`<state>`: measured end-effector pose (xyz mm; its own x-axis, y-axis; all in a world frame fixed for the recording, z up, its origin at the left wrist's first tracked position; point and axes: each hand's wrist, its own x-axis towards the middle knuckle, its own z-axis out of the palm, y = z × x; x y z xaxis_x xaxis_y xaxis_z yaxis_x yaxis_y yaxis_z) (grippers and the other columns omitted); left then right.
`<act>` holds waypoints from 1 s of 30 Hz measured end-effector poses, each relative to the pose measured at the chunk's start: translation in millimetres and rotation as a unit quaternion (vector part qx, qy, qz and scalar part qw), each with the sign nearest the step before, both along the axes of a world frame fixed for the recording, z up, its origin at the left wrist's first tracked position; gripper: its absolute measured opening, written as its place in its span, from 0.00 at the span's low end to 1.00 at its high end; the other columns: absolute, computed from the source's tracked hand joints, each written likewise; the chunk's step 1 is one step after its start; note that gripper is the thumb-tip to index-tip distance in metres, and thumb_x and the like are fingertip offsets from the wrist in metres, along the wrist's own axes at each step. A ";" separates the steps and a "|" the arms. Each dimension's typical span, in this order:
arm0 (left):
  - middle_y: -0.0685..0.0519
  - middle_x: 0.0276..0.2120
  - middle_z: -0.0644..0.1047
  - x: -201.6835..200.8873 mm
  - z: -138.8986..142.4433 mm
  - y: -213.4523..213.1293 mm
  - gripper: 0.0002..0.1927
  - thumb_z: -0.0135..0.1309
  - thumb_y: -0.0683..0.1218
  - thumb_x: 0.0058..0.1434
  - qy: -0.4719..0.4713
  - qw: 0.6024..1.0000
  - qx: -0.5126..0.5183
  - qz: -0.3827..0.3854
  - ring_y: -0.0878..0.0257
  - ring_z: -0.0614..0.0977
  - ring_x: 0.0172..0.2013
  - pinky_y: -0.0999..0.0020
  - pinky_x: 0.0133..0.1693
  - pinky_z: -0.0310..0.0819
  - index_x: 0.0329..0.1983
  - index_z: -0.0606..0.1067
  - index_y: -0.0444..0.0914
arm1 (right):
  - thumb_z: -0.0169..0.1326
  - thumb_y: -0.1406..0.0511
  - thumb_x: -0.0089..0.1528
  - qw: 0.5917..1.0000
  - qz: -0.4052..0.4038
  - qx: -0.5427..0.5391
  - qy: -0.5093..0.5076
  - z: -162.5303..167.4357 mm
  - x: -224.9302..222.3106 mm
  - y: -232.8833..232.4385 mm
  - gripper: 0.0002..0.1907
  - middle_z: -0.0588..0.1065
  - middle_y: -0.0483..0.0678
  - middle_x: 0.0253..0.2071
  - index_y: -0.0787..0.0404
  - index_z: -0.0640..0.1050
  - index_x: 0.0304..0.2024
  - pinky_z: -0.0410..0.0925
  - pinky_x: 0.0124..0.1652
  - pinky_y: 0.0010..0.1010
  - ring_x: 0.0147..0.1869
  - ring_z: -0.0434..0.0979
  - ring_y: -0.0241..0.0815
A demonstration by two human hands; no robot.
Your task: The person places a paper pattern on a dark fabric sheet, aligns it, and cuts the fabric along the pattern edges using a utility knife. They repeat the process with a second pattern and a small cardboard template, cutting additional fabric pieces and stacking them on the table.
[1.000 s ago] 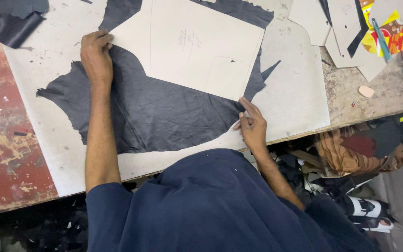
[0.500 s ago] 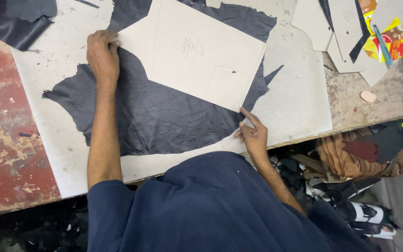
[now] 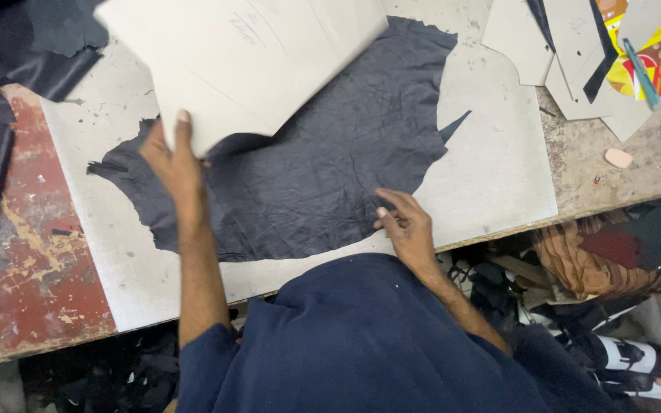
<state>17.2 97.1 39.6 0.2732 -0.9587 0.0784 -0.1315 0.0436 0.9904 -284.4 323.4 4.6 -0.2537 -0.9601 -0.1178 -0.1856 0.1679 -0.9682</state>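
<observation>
At the far right of the table lies a bright yellow and red printed package (image 3: 656, 57), partly under pale card pieces (image 3: 575, 53). The left hand (image 3: 174, 164) grips the near edge of a big pale cardboard pattern (image 3: 246, 57), lifted and blurred above the far left part of the dark leather piece (image 3: 330, 168). The right hand (image 3: 407, 229) rests on the leather's near edge, fingers loosely curled, holding nothing that I can see.
</observation>
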 end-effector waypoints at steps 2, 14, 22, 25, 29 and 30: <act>0.51 0.19 0.67 -36.8 -19.3 48.7 0.21 0.56 0.47 0.78 -0.036 0.995 -0.002 -0.094 0.68 0.62 0.23 0.71 0.26 0.51 0.29 0.75 0.30 | 0.52 0.68 0.68 0.991 0.057 0.024 -0.122 -5.5 11.4 -6.6 0.22 0.75 0.57 0.64 0.63 0.73 0.66 0.77 0.40 0.27 0.48 0.82 0.38; 0.47 0.28 0.84 -133.5 -49.0 170.5 0.16 0.51 0.49 0.71 -0.039 0.869 0.132 -0.475 0.61 0.82 0.24 0.66 0.27 0.73 0.40 0.81 0.31 | 0.62 0.70 0.62 0.993 -0.085 0.019 0.079 -4.9 -27.6 -67.2 0.20 0.83 0.54 0.42 0.67 0.79 0.57 0.70 0.28 0.25 0.29 0.78 0.34; 0.43 0.60 0.75 -4.5 -48.2 75.7 0.20 0.62 0.36 0.57 -0.425 0.894 -0.129 -0.053 0.47 0.75 0.60 0.57 0.61 0.69 0.54 0.80 0.34 | 0.64 0.69 0.60 0.959 0.019 0.028 0.281 26.1 -75.7 -34.5 0.27 0.76 0.59 0.57 0.61 0.76 0.62 0.75 0.39 0.32 0.37 0.80 0.42; 0.45 0.60 0.76 43.8 -53.9 79.9 0.16 0.63 0.36 0.60 -0.390 0.915 -0.082 -0.068 0.48 0.75 0.59 0.57 0.60 0.70 0.52 0.81 0.35 | 0.67 0.69 0.60 0.933 0.046 -0.050 0.353 24.7 -63.5 -1.7 0.24 0.77 0.60 0.55 0.62 0.80 0.60 0.75 0.45 0.36 0.52 0.78 0.46; 0.47 0.58 0.78 67.1 -56.4 100.4 0.12 0.64 0.37 0.61 -0.401 0.904 -0.124 -0.085 0.49 0.76 0.58 0.57 0.59 0.70 0.49 0.83 0.34 | 0.66 0.69 0.60 0.941 0.013 0.027 0.336 26.8 -49.7 24.4 0.24 0.74 0.55 0.46 0.59 0.80 0.60 0.76 0.37 0.32 0.42 0.77 0.44; 0.47 0.58 0.78 69.8 -55.9 105.0 0.12 0.64 0.37 0.61 -0.395 0.905 -0.131 -0.085 0.49 0.76 0.57 0.57 0.59 0.71 0.48 0.83 0.34 | 0.66 0.69 0.59 0.947 -0.001 0.045 0.318 28.3 -45.8 29.8 0.24 0.72 0.54 0.44 0.59 0.80 0.59 0.77 0.35 0.30 0.38 0.76 0.44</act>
<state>86.9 202.1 -16.4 -0.1169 -0.9017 0.4163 -0.7642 0.3494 0.5422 -330.2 353.2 32.9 -0.3022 -0.9530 -0.0223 -0.7268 0.2455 -0.6415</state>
